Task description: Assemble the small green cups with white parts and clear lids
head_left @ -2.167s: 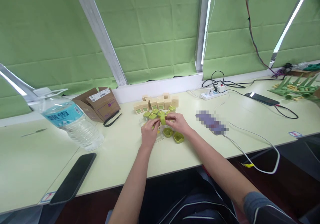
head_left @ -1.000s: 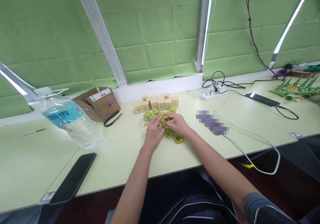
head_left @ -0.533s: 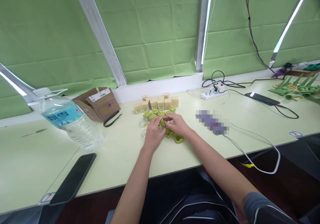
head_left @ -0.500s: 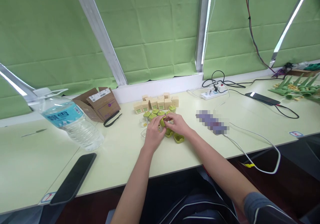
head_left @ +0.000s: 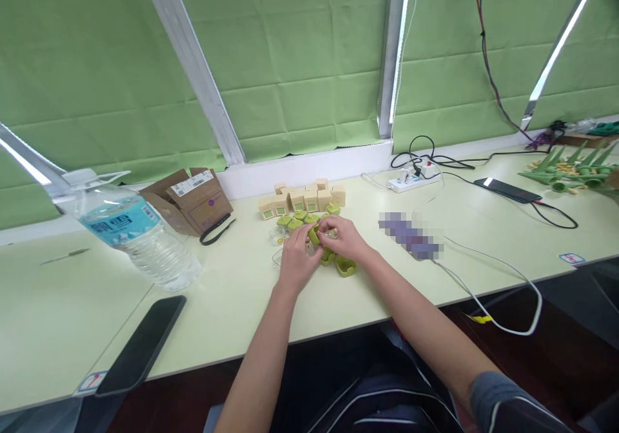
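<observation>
Between my two hands is a small green plastic shell [head_left: 314, 234], hollow and rounded. My left hand [head_left: 297, 252] grips it from the left, and the fingers of my right hand [head_left: 341, 238] pinch it from the right. Two more green shells, one of them a hollow shell [head_left: 345, 266] lying open side up, are on the table beneath and beside my right hand. Just beyond my fingers lie several green pieces [head_left: 300, 215] in a cluster. Small clear parts [head_left: 278, 235] rest left of my left hand, partly covered by it.
Several cream-coloured blocks [head_left: 304, 199] stand behind the green pieces. To the left are a cardboard box [head_left: 193, 204], a large water bottle [head_left: 140, 236] and a black phone [head_left: 142, 346]. A pixelated phone-like object [head_left: 411, 236] with a white cable and a power strip [head_left: 416, 181] are on the right.
The green shell has tilted slightly between my fingers, with its hollow side showing a little more. Both hands stay in nearly the same place.
</observation>
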A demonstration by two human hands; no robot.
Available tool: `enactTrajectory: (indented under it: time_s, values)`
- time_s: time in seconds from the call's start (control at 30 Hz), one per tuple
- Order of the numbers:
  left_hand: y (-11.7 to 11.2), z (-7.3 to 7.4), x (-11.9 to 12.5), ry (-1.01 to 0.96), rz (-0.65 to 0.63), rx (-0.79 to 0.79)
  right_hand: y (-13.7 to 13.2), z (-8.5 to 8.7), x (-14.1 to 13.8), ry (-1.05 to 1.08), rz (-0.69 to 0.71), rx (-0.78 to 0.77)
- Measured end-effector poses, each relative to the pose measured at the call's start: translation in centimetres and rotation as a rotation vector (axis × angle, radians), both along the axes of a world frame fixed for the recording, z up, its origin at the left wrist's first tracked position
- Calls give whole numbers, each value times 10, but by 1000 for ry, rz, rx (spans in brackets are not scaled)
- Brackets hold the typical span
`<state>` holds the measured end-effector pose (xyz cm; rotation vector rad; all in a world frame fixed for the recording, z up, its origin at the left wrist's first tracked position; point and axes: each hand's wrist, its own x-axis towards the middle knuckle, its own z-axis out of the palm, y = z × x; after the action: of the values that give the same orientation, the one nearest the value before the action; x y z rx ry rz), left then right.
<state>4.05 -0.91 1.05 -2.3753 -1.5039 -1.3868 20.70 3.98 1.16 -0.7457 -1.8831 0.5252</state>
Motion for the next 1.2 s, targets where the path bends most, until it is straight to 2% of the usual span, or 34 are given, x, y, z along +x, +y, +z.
enactTrajectory:
  time_s: [0.23, 0.5, 0.7, 0.93, 1.2]
  values:
    - [1, -1, 0, -6, 9, 3, 3, -2, 1, 15, -17, 16]
    - [3, -2, -5, -49, 64, 30, 7, 1, 10, 130, -92, -65]
    - [2, -1, -4, -97, 73, 26, 10, -1, 15, -23, -224, -100]
    - [-2, 4, -1, -137, 94, -85, 11, 2, 21, -159, -344, -222]
    - [-5, 5, 0, -124, 96, -99, 13, -1, 22, -204, -379, -278]
